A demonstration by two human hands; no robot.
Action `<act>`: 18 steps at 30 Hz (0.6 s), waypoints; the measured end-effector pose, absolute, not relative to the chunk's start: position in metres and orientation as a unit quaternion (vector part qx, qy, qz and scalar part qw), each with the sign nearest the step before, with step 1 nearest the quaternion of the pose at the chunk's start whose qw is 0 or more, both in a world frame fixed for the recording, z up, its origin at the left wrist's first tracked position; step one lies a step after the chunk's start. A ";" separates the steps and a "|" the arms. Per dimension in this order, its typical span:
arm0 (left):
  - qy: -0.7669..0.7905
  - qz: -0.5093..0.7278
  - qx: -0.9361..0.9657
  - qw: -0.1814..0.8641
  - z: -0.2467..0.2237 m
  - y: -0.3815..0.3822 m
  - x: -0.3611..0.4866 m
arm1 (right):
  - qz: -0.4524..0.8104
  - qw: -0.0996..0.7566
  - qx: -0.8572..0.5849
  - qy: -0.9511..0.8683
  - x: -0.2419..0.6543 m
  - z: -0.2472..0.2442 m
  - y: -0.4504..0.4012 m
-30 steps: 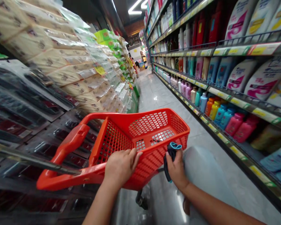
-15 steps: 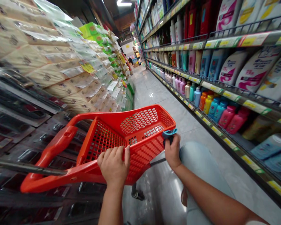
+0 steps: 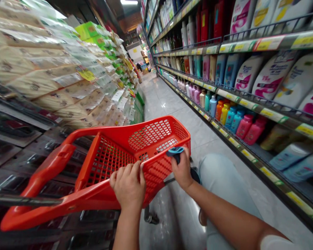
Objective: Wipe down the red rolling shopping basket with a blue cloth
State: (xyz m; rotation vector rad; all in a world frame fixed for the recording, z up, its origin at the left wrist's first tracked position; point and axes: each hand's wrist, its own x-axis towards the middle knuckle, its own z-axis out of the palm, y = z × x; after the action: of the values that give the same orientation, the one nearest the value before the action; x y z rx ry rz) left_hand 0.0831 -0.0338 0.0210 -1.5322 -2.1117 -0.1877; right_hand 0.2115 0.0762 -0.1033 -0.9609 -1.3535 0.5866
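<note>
A red plastic shopping cart [image 3: 101, 194] with a meshed basket stands in front of me, turned lengthwise up the aisle. My left hand [image 3: 129, 185] is closed over the near rim of its basket, fingers curled over the top. In my right hand [image 3: 182, 170], closed beside the same rim nearer the cart's far end, is a small dark object with a light-blue edge [image 3: 175, 150]. Its kind is unclear, and my fingers hide part of it. Whether it touches the rim I cannot tell.
Shelves of bottles [image 3: 247, 126] run along the right, edged with price tags. Stacked wrapped packs [image 3: 67, 80] line the left side. Grey tiled floor [image 3: 161, 95] stretches down the aisle. My knee [image 3: 219, 173] is bent at the lower right.
My right hand has moved left along the basket's rim, carrying the dark object with the light-blue edge. My left hand keeps its grip. The view has shifted slightly to the right.
</note>
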 end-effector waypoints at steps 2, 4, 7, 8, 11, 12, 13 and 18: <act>-0.774 -0.068 -0.569 0.269 0.022 -0.034 0.083 | 0.237 0.604 -0.359 -0.670 0.206 -0.098 0.069; -0.772 -0.058 -0.572 0.271 0.024 -0.035 0.081 | 0.214 0.583 -0.320 -0.716 0.212 -0.098 0.073; -0.776 -0.050 -0.570 0.266 0.027 -0.037 0.080 | 0.205 0.609 -0.365 -0.674 0.233 -0.103 0.096; -0.779 -0.049 -0.568 0.263 0.029 -0.037 0.080 | 0.206 0.628 -0.402 -0.634 0.238 -0.105 0.103; -0.798 -0.047 -0.545 0.252 0.033 -0.032 0.087 | 0.204 0.658 -0.464 -0.557 0.235 -0.108 0.105; -0.807 -0.045 -0.535 0.246 0.034 -0.030 0.090 | 0.204 0.656 -0.455 -0.567 0.229 -0.108 0.098; -0.815 -0.043 -0.527 0.239 0.036 -0.027 0.095 | 0.206 0.647 -0.431 -0.594 0.221 -0.108 0.089; -0.823 -0.028 -0.522 0.221 0.039 -0.021 0.107 | 0.194 0.582 -0.302 -0.729 0.202 -0.122 0.068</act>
State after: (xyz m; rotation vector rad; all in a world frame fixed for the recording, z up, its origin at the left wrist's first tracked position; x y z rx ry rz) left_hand 0.1070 -0.0215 0.0389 -1.4437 -2.2763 -0.0762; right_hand 0.2022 0.0680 -0.1216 -0.7061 -1.7026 0.4535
